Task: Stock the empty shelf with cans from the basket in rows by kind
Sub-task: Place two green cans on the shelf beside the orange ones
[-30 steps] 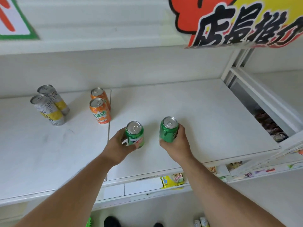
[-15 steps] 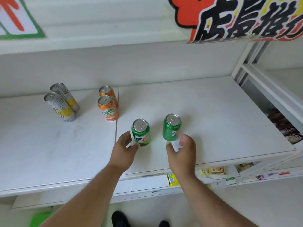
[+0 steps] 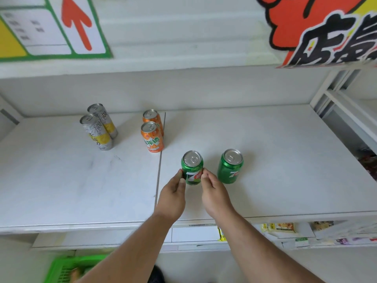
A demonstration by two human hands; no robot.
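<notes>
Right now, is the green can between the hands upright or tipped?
Upright: the left green can stands on the shelf, lid up, left hand and right hand touching its sides.

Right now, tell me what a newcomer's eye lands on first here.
Both hands, left hand and right hand, pinch the left green can at the shelf front, its twin green can beside it. Behind stand orange cans and silver-yellow cans; a red-and-yellow sign hangs top right.

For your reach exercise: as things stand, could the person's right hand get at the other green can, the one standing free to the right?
Probably yes. The right hand is beside the free green can, with bare shelf between them; it must first let go of the held green can.
</notes>
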